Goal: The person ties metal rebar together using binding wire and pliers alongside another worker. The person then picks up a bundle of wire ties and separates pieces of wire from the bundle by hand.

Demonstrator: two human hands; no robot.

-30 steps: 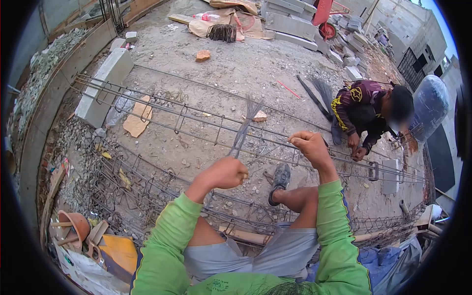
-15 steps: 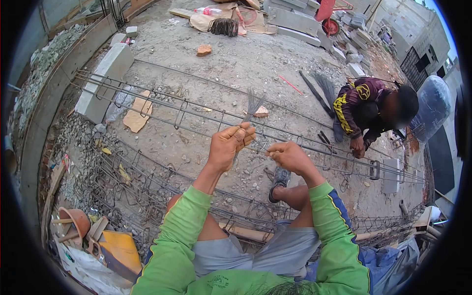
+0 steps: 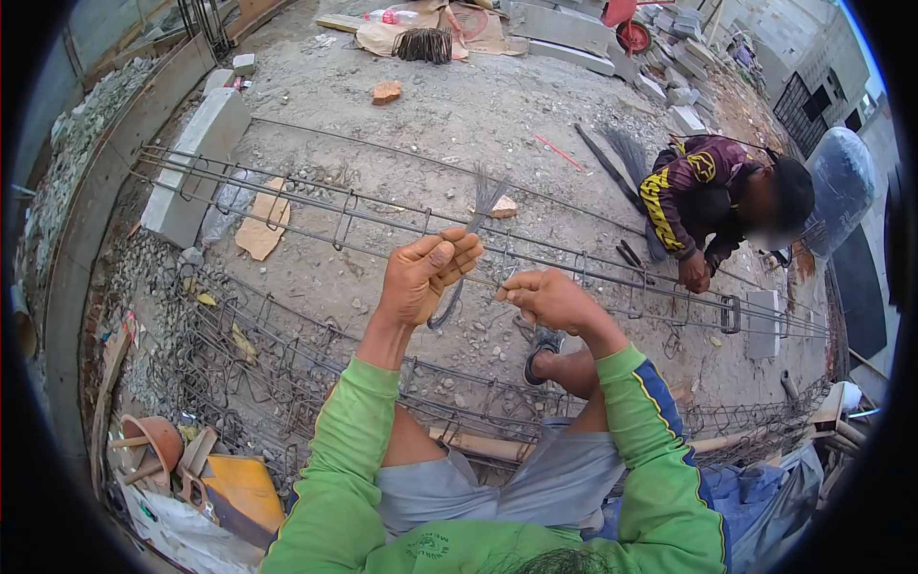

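My left hand (image 3: 421,275) is closed around a bundle of thin tie wires (image 3: 490,196). Their loose ends fan out above the fingers, and the bent end of the bundle hangs below the palm. My right hand (image 3: 555,304) pinches at a stirrup on the long rebar cage (image 3: 382,206); a short thin wire seems to be between the fingertips, though most of it is hidden. Both hands are close together over the cage, which runs from a concrete block (image 3: 201,167) at the left to another block (image 3: 762,323) at the right.
A co-worker (image 3: 712,206) crouches at the right, hands on the same cage. Pliers (image 3: 633,260) lie beside it, near more loose wire (image 3: 626,153). More rebar cages (image 3: 316,335) lie close to my legs. A bucket (image 3: 158,442) stands lower left; stacked stirrups (image 3: 422,45) lie at the back.
Both hands have shifted slightly left in view, the left one a little lower. The left palm has turned more open to view, showing the wires' bent lower end. The co-worker stays crouched.
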